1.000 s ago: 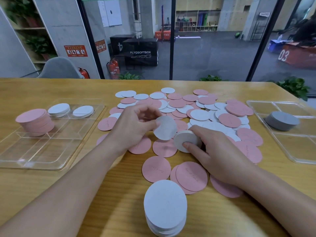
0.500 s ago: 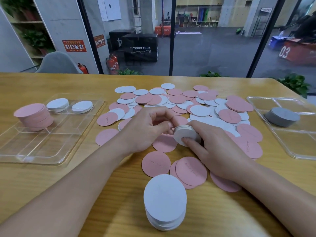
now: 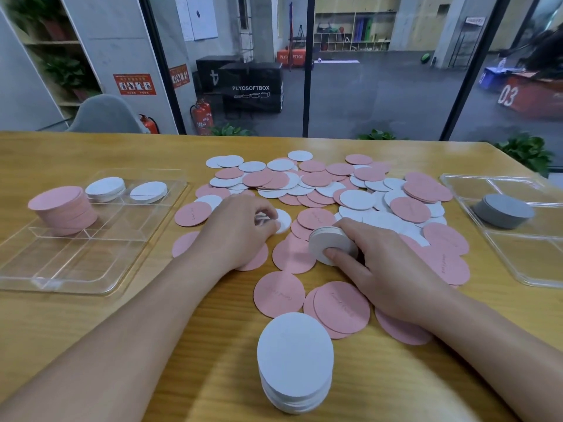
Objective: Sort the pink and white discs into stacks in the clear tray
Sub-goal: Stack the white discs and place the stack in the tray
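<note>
Loose pink and white discs [image 3: 335,187] lie spread over the middle of the wooden table. My right hand [image 3: 384,269] grips a small stack of white discs [image 3: 326,239] at the pile's near edge. To its left, my left hand [image 3: 240,233] pinches the edge of a single white disc [image 3: 285,220] lying on the table. The clear tray [image 3: 76,263] at the left holds a tall pink stack [image 3: 64,208] and two short white stacks [image 3: 105,187] [image 3: 149,191]. Its near compartments hold nothing.
A tall stack of white discs [image 3: 295,360] stands at the table's near edge between my forearms. A second clear tray [image 3: 524,269] at the right holds a grey disc stack [image 3: 502,210]. A glass wall rises behind the table's far edge.
My left hand carried a white disc to the stack in my right hand, then drew back left onto another white disc. My right hand stayed put, still holding its stack.
</note>
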Demonstrator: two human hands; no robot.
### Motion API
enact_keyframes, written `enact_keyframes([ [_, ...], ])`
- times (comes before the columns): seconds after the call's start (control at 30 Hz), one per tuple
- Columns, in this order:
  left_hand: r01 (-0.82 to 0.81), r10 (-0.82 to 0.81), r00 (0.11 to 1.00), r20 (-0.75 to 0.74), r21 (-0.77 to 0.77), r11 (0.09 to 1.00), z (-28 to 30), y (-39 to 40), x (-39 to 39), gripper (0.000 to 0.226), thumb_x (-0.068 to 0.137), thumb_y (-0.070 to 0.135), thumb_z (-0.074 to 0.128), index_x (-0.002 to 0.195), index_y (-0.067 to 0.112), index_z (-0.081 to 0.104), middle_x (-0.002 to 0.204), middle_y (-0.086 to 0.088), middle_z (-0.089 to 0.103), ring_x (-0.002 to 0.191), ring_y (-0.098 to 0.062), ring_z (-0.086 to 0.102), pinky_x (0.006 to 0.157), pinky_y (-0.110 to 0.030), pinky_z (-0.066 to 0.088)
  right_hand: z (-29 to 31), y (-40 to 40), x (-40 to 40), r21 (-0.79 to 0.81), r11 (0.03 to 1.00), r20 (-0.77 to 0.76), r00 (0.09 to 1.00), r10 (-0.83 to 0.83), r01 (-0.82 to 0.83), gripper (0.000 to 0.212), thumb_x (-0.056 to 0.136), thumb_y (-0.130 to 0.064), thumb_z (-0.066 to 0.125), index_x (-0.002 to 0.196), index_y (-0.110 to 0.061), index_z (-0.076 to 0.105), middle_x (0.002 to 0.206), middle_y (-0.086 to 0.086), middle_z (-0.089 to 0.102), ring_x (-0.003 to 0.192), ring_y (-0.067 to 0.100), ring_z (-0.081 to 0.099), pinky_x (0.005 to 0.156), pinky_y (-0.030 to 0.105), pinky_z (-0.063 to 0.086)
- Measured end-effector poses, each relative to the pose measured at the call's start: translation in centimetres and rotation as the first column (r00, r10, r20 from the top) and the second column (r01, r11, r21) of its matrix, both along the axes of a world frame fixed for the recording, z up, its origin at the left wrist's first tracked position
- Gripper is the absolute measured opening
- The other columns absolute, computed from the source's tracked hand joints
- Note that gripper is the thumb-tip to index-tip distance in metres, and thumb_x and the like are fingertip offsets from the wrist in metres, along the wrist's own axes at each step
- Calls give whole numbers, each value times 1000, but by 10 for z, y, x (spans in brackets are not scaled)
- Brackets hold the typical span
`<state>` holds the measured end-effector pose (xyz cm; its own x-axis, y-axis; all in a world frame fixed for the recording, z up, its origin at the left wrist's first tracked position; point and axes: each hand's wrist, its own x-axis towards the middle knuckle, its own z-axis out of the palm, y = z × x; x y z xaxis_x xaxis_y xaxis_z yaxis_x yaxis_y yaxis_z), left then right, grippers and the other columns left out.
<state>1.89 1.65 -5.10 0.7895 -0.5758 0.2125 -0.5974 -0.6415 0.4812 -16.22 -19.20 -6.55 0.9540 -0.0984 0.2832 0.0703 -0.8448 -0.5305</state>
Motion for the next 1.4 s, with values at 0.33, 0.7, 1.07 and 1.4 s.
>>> enact_keyframes([
  [0.33, -93, 90, 996, 25, 238, 967, 1, -5, 0, 61, 101, 65, 65, 152, 32, 60, 156, 3, 50, 145, -28, 38, 116, -46, 38, 0, 0, 0, 2, 1000, -1, 1000, 2, -2, 18, 108, -41, 60, 95, -33, 52, 87, -15, 60, 86, 11, 55, 71, 30, 45],
  [0.7, 47, -195, 960, -199, -573, 818, 10, -5, -10, 14, 108, 17, 70, 100, 7, 76, 85, -1, 77, 74, -14, 71, 62, -19, 53, 1, 1, -1, 17, 1000, 47, 999, -5, 5, 23, 108, -37, 62, 90, -34, 48, 82, -15, 57, 83, 10, 53, 67, 25, 41],
  [1.07, 141, -372, 876, -306, -574, 806, 9, -3, -11, 24, 97, -1, 80, 116, 14, 80, 117, -2, 81, 106, -28, 79, 93, -43, 67, 3, -1, -2, 44, 999, 60, 998, -26, 23, 23, 107, -38, 62, 89, -35, 48, 83, -14, 58, 79, 11, 52, 64, 26, 41],
  [1.4, 262, -554, 739, -384, -593, 761, 9, -4, -23, 21, 96, -12, 74, 112, 1, 75, 112, -16, 80, 108, -29, 77, 95, -35, 61, 4, 0, -2, 90, 992, 49, 995, -90, 85, 23, 106, -43, 65, 121, -36, 50, 97, -18, 64, 89, 5, 58, 70, 21, 45],
])
